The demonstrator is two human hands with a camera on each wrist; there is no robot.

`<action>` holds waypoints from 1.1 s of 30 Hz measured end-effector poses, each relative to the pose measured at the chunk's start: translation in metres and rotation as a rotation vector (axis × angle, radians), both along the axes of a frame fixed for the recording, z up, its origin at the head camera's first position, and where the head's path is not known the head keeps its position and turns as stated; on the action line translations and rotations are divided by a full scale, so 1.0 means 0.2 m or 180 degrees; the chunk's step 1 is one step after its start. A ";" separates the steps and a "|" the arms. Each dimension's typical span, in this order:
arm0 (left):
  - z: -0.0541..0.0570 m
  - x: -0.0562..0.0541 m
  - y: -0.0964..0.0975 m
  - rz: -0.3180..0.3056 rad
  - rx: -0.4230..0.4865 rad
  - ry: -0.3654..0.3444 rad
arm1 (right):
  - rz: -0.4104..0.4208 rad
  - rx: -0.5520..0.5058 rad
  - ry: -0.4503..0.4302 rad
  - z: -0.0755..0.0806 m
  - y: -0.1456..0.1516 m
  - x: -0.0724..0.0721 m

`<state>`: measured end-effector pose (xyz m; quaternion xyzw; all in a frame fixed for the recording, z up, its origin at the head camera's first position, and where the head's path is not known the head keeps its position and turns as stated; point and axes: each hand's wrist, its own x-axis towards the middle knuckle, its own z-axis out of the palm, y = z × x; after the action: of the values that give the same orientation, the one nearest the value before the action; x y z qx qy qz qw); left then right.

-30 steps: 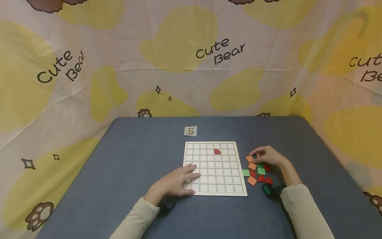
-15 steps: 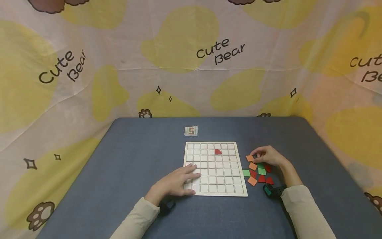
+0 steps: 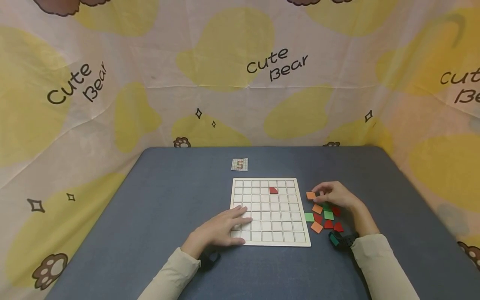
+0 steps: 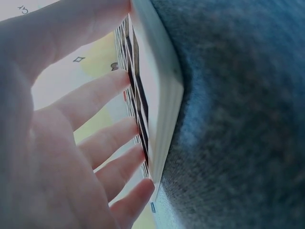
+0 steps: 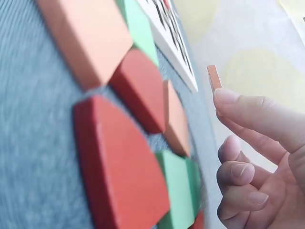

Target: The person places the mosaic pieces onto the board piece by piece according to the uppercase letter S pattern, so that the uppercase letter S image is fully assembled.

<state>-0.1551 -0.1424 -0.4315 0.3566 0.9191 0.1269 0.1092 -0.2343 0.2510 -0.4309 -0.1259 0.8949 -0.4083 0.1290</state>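
Observation:
Between thumb and forefinger, my right hand pinches an orange square tile, raised off the table in the right wrist view. Under and nearer than that hand lie loose tiles: orange squares, green squares and red quarter-round ones. My left hand rests with spread, straight fingers on the left side of a white grid board; in the left wrist view its fingertips touch the board's edge. One red quarter-round tile sits in a cell in the board's upper part.
Beyond the board lies a small card printed with a grid and an S-like figure. A green tile lies right at the board's right edge. The blue-grey table ends at a patterned cloth behind.
My right hand has lifted the orange tile and shifted it slightly left and away from the other tiles. My left hand and the board stay in place.

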 end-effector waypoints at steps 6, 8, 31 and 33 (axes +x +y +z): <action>0.00 0.00 0.00 -0.0033 -0.0063 0.0169 | -0.0031 0.0005 -0.0012 0.03 -0.05 0.01; 0.00 0.01 0.00 -0.0055 -0.0071 0.0247 | -0.0032 -0.0011 -0.0019 0.04 -0.06 0.01; 0.03 0.02 -0.01 -0.0194 0.0100 0.0427 | 0.0059 -0.0213 0.0005 0.05 -0.25 0.00; 0.03 0.02 -0.01 -0.0207 0.0106 0.0446 | 0.0097 -0.0251 0.0022 0.04 -0.26 -0.01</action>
<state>-0.1515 -0.1439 -0.4254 0.3960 0.9102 0.1132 0.0428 -0.2354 0.1986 -0.4227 -0.1459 0.8765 -0.4408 0.1270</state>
